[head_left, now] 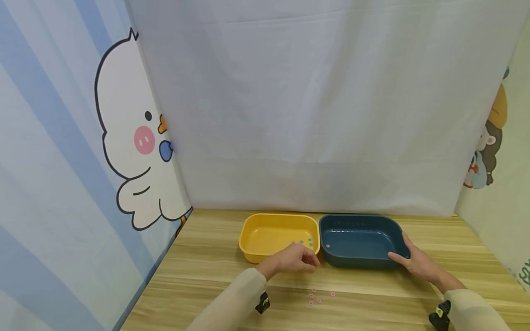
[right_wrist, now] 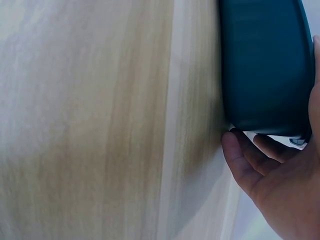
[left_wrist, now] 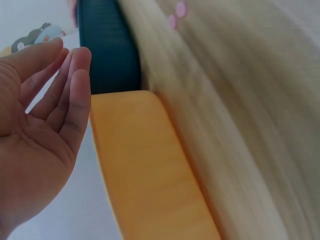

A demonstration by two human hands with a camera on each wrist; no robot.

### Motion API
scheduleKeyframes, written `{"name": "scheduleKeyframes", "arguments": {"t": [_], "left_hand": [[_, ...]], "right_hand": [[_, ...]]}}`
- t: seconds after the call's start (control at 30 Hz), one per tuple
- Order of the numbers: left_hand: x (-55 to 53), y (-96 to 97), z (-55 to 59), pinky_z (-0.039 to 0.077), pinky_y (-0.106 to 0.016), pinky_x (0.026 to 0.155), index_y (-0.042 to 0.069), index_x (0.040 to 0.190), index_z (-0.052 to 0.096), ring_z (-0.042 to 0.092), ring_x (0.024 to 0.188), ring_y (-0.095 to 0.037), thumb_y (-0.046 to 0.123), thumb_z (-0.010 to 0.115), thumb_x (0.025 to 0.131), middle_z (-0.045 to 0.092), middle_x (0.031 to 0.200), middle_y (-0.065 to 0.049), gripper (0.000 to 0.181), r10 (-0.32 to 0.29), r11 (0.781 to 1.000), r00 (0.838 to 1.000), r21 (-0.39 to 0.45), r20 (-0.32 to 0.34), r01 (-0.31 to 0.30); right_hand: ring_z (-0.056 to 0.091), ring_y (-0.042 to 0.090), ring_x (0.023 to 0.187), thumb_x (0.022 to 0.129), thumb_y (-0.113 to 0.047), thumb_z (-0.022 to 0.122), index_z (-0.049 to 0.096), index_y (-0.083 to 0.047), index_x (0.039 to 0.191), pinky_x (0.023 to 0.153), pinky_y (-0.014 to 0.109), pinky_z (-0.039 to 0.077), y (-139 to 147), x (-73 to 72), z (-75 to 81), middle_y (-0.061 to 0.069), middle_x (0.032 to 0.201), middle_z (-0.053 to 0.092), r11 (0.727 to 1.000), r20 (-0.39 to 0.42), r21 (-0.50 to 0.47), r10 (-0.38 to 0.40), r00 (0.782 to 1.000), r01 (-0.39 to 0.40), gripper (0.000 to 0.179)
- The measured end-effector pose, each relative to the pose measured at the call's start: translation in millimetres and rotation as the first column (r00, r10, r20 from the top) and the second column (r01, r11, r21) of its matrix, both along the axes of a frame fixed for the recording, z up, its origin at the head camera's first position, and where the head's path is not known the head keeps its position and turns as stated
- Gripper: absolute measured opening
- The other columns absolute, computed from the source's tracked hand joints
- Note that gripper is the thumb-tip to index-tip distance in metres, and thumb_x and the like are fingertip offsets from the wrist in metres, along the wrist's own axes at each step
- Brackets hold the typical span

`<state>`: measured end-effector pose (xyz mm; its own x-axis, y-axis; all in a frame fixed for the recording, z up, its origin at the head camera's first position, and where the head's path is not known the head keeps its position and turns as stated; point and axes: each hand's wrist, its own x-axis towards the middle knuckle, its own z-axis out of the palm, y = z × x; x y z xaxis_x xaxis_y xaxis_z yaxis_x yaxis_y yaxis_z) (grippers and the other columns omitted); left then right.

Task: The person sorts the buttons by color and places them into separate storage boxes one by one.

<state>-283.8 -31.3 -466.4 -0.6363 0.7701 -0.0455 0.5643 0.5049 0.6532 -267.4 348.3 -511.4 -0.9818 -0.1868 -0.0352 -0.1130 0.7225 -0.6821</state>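
My right hand (head_left: 420, 261) grips the right end of a dark blue bin (head_left: 364, 263), the thumb at its near rim and the fingers along its outer end. The bin's end wall (right_wrist: 267, 65) fills the upper right of the right wrist view. One pink ring (head_left: 328, 246) lies inside. My left hand (head_left: 295, 258) hovers at the near right corner of a yellow bin (head_left: 248, 252), fingers loosely bent, with nothing visible between thumb and fingers (left_wrist: 77, 107). Several blue rings (head_left: 310, 244) lie in the yellow bin, partly hidden by this hand.
Several small pink rings (head_left: 319, 301) are scattered on the wooden table (head_left: 186, 276) in front of the bins. The two bins stand side by side near the back edge, before a white curtain (head_left: 290, 115). Printed cloth walls (head_left: 49, 193) flank the table.
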Motion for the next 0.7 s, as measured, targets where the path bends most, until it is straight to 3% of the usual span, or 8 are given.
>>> {"name": "scheduleKeyframes", "arguments": {"t": [0.2,0.37,0.57,0.7], "left_hand": [[13.3,-2.8,-13.7,0.045,-0.010,0.067,0.005,0.101,0.072,0.056,0.075,0.005,0.009,0.065,0.089,0.068,0.086,0.008,0.014,-0.086,0.992,0.995,-0.093,-0.056,0.080],[19.8,-0.1,-28.5,0.044,-0.008,0.065,0.008,0.100,0.073,0.057,0.074,0.006,0.009,0.068,0.087,0.069,0.090,0.006,0.014,-0.108,0.984,0.987,-0.154,-0.117,0.090],[18.8,4.7,-44.2,0.043,-0.008,0.069,0.012,0.098,0.073,0.057,0.076,0.006,0.007,0.070,0.085,0.069,0.091,0.010,0.014,-0.140,0.971,0.978,-0.213,-0.153,0.106],[16.3,6.8,-46.9,0.043,-0.008,0.069,0.013,0.099,0.073,0.055,0.076,0.007,0.008,0.070,0.085,0.068,0.090,0.011,0.015,-0.173,0.961,0.970,-0.247,-0.173,0.127]], "right_hand": [[0.010,0.062,0.126,0.095,-0.037,0.056,-0.014,0.011,0.143,0.097,0.069,0.016,-0.6,0.5,1.1,0.045,0.143,-0.001,1.000,0.012,-0.005,0.005,1.000,-0.005,0.098],[0.009,0.062,0.126,0.095,-0.037,0.056,-0.015,0.010,0.144,0.097,0.069,0.016,-0.5,0.7,1.1,0.044,0.143,-0.002,1.000,0.024,-0.008,0.004,1.000,-0.003,0.098],[0.008,0.062,0.127,0.095,-0.037,0.056,-0.015,0.009,0.144,0.097,0.070,0.015,0.0,0.0,-0.7,0.044,0.143,-0.003,1.000,0.027,-0.015,0.003,1.000,-0.003,0.098],[0.008,0.062,0.127,0.095,-0.038,0.056,-0.015,0.008,0.144,0.097,0.070,0.015,0.7,-1.0,-1.3,0.044,0.143,-0.003,1.000,0.029,-0.017,0.001,1.000,-0.001,0.098]]}}
